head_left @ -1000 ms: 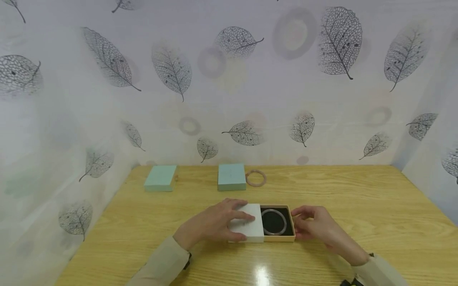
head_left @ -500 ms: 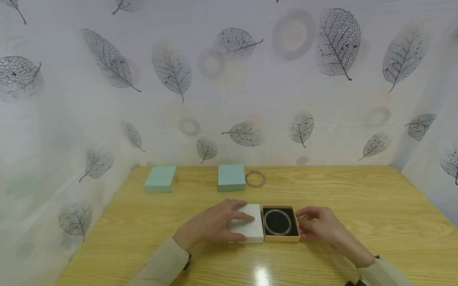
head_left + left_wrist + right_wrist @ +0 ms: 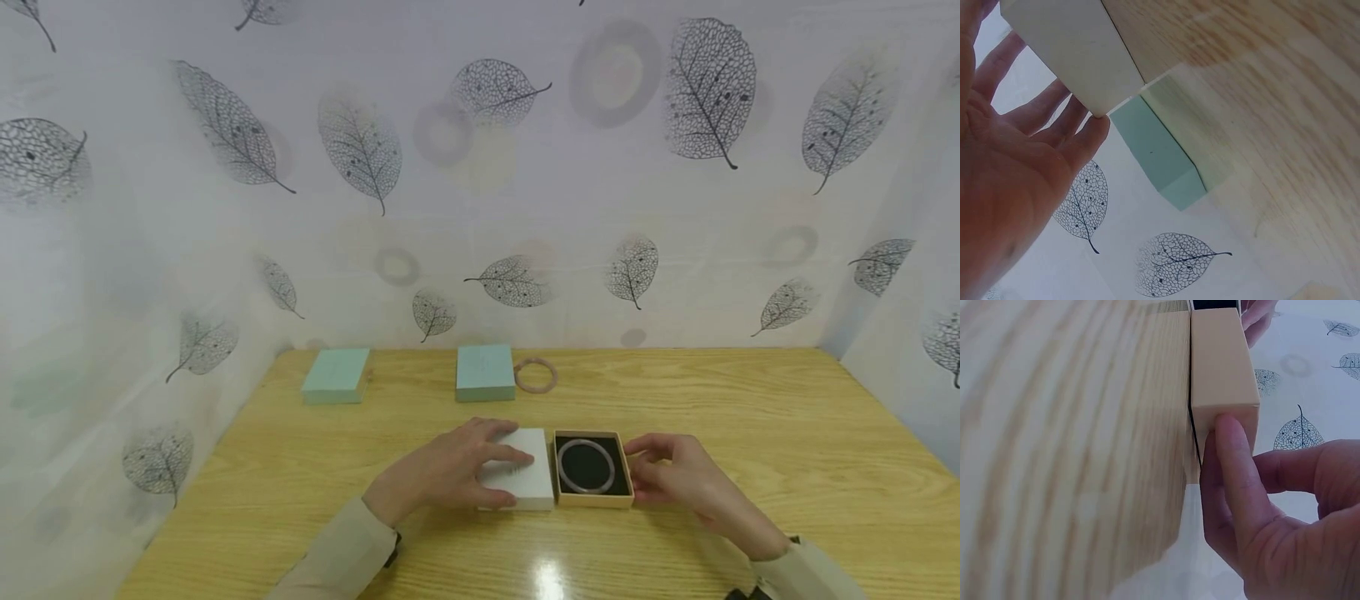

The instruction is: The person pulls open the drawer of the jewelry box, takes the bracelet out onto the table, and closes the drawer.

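White rectangular box sleeve [image 3: 532, 483]: half-spread left hand [image 3: 453, 462] grips it on wood-grain worktop [image 3: 750, 417]. Adjacent tan, black-lined square tray [image 3: 595, 502] contains pale round bangle [image 3: 560, 467]; right hand [image 3: 678, 477], fingers bent, pinches tray end.

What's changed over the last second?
The tray, with the bangle inside, slid right, from partly inside the white cover to fully out, leaving a slight gap. The right hand moved right with it. No new grip or release shows. Unchanged: left hand on the cover; both green boxes and pinkish ring behind.
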`<state>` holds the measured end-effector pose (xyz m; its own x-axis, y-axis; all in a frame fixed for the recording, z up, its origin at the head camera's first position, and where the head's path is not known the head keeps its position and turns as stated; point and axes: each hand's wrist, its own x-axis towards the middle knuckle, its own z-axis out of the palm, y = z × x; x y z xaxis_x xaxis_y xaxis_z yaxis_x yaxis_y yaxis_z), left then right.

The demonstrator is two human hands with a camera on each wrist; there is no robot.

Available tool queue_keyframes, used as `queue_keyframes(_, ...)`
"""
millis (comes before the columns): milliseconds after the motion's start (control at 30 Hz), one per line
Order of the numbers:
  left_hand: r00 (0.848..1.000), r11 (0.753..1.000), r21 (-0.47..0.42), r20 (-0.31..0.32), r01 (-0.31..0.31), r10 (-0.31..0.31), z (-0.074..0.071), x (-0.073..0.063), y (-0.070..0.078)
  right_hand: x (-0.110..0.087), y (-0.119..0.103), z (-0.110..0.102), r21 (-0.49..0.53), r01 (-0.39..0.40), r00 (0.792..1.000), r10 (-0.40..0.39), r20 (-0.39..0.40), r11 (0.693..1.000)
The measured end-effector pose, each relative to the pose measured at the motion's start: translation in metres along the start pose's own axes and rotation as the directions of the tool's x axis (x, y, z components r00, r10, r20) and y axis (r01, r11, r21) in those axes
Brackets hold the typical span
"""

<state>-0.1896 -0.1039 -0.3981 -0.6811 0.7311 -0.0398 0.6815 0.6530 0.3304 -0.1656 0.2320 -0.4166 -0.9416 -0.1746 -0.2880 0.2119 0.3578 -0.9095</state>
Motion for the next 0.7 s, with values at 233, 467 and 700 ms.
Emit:
queue_keyframes(233,1.0,1.0,0.01,-0.003,-0.007,0.007,0.001,0.0,0.0,-0.003,-0.008,-0.001,-0.125,0.051,0.995,-0.062,-0.084,0.991)
queue_keyframes(467,1.0,1.0,0.008,0.0,-0.007,0.007,0.001,0.0,-0.001,-0.006,-0.027,-0.001,-0.393,0.168,0.962,-0.238,-0.134,0.904)
queue_keyframes(700,1.0,1.0,0.011,0.0,-0.013,0.013,0.0,0.0,-0.001,-0.001,-0.038,0.011,-0.573,0.263,0.932,-0.357,-0.057,0.777)
